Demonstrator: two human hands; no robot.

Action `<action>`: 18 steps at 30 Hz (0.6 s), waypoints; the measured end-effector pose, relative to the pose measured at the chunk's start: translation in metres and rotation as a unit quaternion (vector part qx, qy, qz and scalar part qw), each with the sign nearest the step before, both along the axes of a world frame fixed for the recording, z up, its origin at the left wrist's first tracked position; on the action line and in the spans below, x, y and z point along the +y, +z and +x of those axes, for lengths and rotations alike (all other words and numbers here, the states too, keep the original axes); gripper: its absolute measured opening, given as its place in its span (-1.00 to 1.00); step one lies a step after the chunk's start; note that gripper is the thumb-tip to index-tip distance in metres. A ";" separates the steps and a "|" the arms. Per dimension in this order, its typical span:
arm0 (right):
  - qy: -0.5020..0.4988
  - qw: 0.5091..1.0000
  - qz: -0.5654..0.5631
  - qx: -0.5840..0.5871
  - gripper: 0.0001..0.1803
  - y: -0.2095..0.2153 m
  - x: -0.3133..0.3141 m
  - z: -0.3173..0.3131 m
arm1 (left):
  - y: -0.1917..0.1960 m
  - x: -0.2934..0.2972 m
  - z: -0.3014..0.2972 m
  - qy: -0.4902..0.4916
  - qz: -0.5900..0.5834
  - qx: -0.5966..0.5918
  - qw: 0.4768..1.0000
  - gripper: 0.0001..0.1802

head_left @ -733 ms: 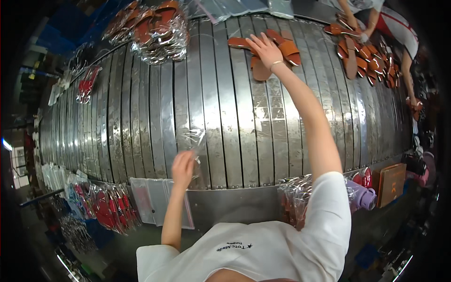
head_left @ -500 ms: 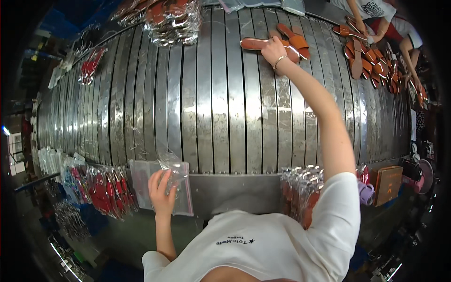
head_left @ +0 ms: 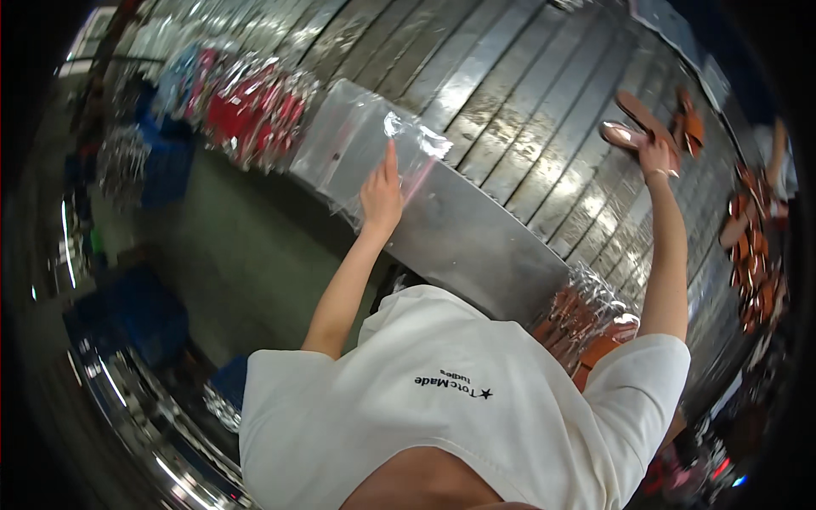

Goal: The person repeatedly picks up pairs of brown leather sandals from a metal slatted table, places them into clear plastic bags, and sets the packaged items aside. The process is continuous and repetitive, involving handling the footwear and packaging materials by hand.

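Note:
My left hand [head_left: 382,194] rests on a stack of clear plastic bags [head_left: 357,144] lying at the near edge of the metal-slatted table [head_left: 510,127], its fingers pinching the top bag. My right hand [head_left: 655,155] is stretched far out across the table and lies on a brown sandal [head_left: 633,136], gripping it. Two more brown sandals [head_left: 690,126] lie just beyond that hand.
Bagged red footwear [head_left: 246,110] hangs in a row along the table's front edge at the left. Another bundle of bagged sandals [head_left: 586,310] hangs below my right arm. More loose brown sandals [head_left: 752,255] lie at the far right, near another person's arm [head_left: 778,161]. Blue crates [head_left: 140,310] stand on the floor.
The view has swung left and tilted. My left hand has dropped from the table top to the stack of clear bags at the edge. My right hand stays on the sandals.

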State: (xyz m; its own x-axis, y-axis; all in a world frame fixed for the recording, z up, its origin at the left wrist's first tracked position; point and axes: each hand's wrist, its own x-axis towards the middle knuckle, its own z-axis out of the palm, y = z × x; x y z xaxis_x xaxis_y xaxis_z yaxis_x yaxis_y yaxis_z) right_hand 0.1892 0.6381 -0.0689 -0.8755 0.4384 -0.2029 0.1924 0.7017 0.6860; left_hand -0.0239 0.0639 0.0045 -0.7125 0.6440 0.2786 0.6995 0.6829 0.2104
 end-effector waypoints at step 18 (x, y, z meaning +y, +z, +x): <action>-0.425 0.265 -0.671 0.547 -0.67 0.211 -0.315 0.046 | -0.029 0.009 0.086 -0.165 0.323 -0.523 0.772 -0.07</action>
State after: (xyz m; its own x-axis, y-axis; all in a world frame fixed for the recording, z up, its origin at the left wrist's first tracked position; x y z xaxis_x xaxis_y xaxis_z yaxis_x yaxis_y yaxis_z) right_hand 0.2348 0.3234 0.1417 -0.4327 0.7475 -0.5040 0.2409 -0.4429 -0.8636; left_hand 0.0625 0.0730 -0.0244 -0.5924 0.8056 0.0016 0.0307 0.0206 0.9993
